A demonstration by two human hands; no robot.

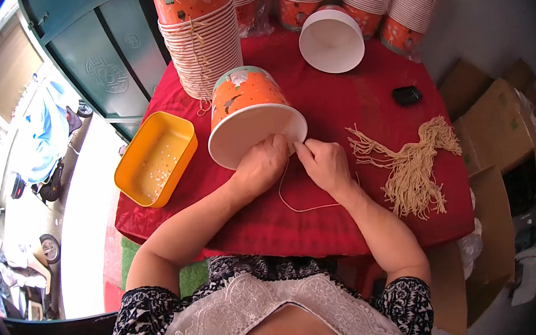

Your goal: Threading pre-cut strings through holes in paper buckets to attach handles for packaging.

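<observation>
An orange printed paper bucket [247,94] lies tilted on the red-covered table, its white open mouth facing me. My left hand [262,163] is closed at the lower rim, fingers reaching into the mouth. Beside it, my right hand [327,165] is closed too, thumb and forefinger pinching at the rim's lower right. A thin beige string [283,199] hangs from between my hands and curves across the cloth beneath my right wrist. The fingertips hide where the string meets the bucket.
Left of the bucket stands a yellow tray [167,139] with small white bits. A tall stack of buckets [204,55] rises behind it. On the right lie a bundle of beige strings [415,166] and a small black object [406,95]. Another bucket [331,40] lies farther back, near more stacks.
</observation>
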